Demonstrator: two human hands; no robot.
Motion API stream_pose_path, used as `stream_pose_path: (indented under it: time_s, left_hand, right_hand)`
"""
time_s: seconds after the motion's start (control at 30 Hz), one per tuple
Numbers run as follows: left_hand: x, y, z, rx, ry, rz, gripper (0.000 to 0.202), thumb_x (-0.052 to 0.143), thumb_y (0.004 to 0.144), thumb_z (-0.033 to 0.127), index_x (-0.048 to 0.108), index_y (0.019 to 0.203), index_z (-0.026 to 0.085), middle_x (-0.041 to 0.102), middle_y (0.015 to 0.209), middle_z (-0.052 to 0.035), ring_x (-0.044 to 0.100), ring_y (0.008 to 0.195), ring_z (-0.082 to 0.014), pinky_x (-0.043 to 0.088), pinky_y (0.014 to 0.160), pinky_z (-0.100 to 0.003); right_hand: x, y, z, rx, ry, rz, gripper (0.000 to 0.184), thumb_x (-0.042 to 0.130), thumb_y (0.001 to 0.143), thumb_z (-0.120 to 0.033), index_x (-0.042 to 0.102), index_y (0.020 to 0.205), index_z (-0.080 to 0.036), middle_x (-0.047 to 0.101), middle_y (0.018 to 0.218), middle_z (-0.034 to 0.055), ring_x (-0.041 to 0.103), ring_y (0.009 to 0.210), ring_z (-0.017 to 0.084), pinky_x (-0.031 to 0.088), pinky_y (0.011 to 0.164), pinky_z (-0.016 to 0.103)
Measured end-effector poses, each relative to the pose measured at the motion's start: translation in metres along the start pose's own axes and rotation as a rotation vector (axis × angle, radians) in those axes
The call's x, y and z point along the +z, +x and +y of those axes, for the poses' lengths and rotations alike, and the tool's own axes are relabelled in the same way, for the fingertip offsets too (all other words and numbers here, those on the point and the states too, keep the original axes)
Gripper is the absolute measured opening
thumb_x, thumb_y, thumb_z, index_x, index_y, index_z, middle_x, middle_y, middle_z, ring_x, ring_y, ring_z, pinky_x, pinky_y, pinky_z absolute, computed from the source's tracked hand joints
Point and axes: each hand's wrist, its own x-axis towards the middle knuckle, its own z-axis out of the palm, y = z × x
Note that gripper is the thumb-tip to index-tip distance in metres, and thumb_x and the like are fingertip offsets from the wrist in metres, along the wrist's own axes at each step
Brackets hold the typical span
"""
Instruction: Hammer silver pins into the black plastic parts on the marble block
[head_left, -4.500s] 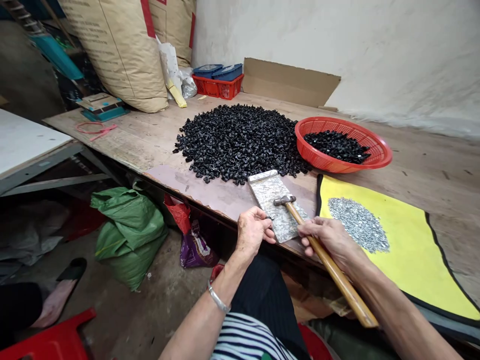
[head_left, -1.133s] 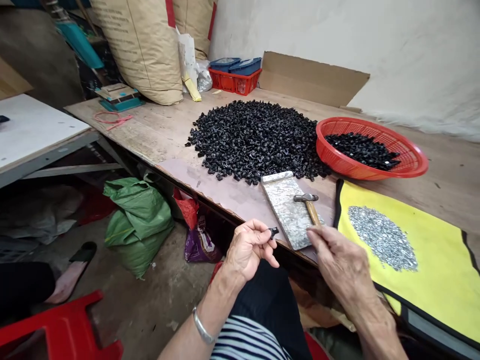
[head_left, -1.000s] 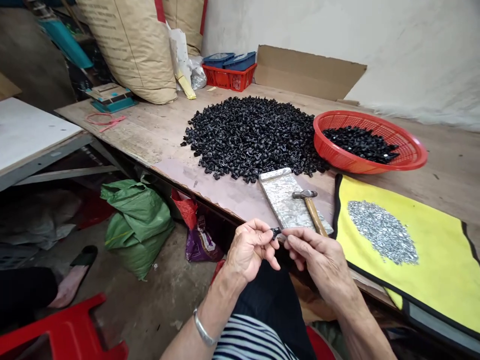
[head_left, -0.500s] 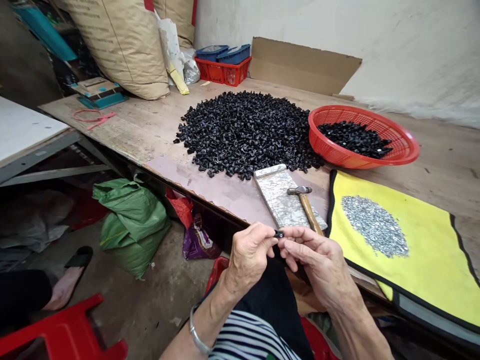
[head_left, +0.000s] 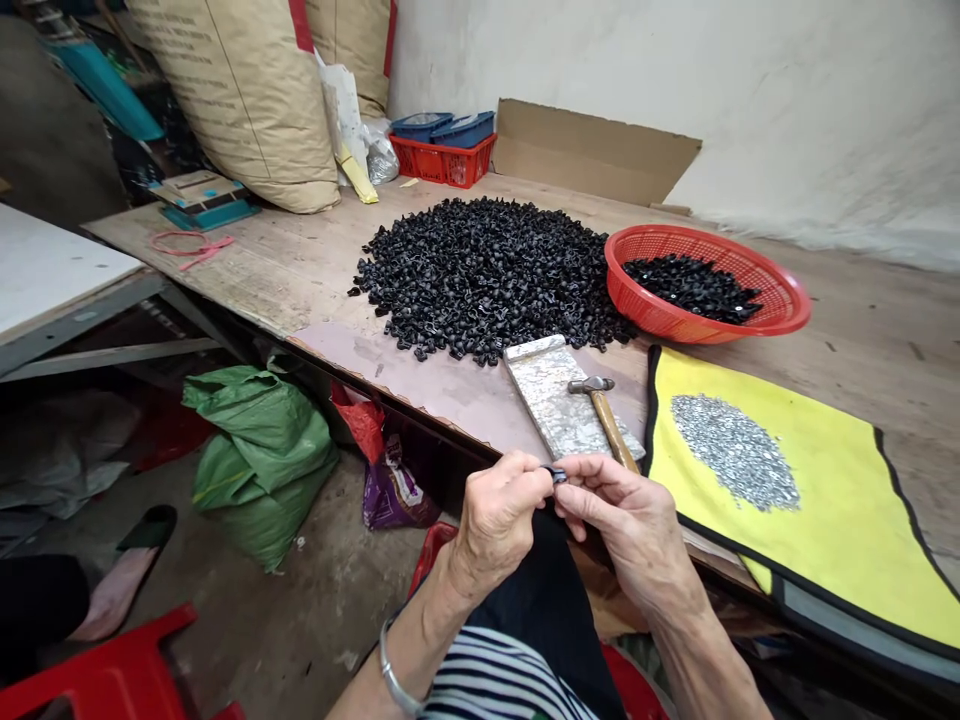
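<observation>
My left hand (head_left: 496,520) and my right hand (head_left: 626,515) meet in front of the table edge, both pinching one small black plastic piece (head_left: 556,474) between their fingertips. Just beyond them a hammer (head_left: 600,410) with a wooden handle lies on a worn metal plate (head_left: 547,385). Behind the plate spreads a big heap of black plastic pieces (head_left: 487,275). A red basket (head_left: 780,300) to the right holds more black pieces. On a yellow mat (head_left: 817,520) lies a pile of small silver metal bits (head_left: 731,450).
Brown sacks (head_left: 247,100), a small red crate (head_left: 442,160) and a cardboard sheet (head_left: 592,155) stand at the table's back. A green bag (head_left: 259,455) lies on the floor under the table. A red stool (head_left: 90,680) is at the lower left.
My right hand let go of the hammer, which now lies on the plate, and came over to join my left hand on the black piece.
</observation>
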Motion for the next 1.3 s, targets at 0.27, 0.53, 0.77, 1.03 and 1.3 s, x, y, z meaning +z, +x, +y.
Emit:
stream_pose_path:
  time_s: [0.27,0.53,0.77,1.03,1.3]
  left_hand:
    - [-0.004,0.000,0.010,-0.167,-0.113,-0.001,0.016,0.054,0.077,0.016,0.064,0.066,0.018,0.057,0.062,-0.0030,0.053,0.053,-0.0115,0.042,0.051,-0.022]
    - [0.009,-0.008,0.001,-0.699,-0.603,0.094,0.023,0.062,0.067,0.024,0.056,0.088,0.016,0.057,0.054,0.0040,0.049,0.032,-0.0107,0.042,0.035,-0.023]
    - [0.004,-0.003,0.001,-0.770,-0.491,0.076,0.012,0.062,0.060,0.020,0.057,0.069,0.013,0.059,0.050,0.0014,0.050,0.031,-0.0104,0.036,0.033,-0.019]
    - [-0.065,0.042,-0.037,-0.602,-0.104,0.394,0.007,0.060,0.064,0.019,0.059,0.069,0.014,0.054,0.041,0.0040,0.053,0.035,-0.0105,0.045,0.039,-0.020]
    - [-0.065,0.117,-0.085,-0.503,0.184,0.306,0.024,0.059,0.063,0.020,0.064,0.086,0.017,0.055,0.058,0.0048,0.045,0.036,-0.0072,0.037,0.034,-0.019]
  right_hand:
    - [0.004,-0.008,-0.002,0.009,-0.083,0.000,0.020,0.064,0.072,-0.036,0.060,0.076,-0.017,0.056,0.057,-0.0029,0.045,0.048,0.007,0.036,0.045,0.020]
    - [-0.031,0.040,-0.043,0.071,-0.267,0.098,0.012,0.057,0.058,-0.025,0.050,0.053,-0.016,0.041,0.036,-0.0053,0.030,0.030,0.006,0.021,0.032,0.021]
    - [-0.096,0.103,-0.111,-0.122,-0.385,0.534,0.028,0.051,0.073,-0.042,0.053,0.077,-0.014,0.057,0.070,0.0072,0.051,0.057,0.011,0.037,0.055,0.031]
    - [-0.144,0.057,-0.025,0.124,-1.246,0.749,0.014,0.065,0.063,-0.030,0.058,0.053,-0.024,0.050,0.063,0.0058,0.033,0.048,0.012,0.021,0.052,0.033]
    - [-0.160,0.055,0.014,-0.106,-1.401,0.833,0.017,0.050,0.077,-0.030,0.060,0.066,-0.025,0.064,0.087,0.0098,0.053,0.062,0.020,0.029,0.050,0.031]
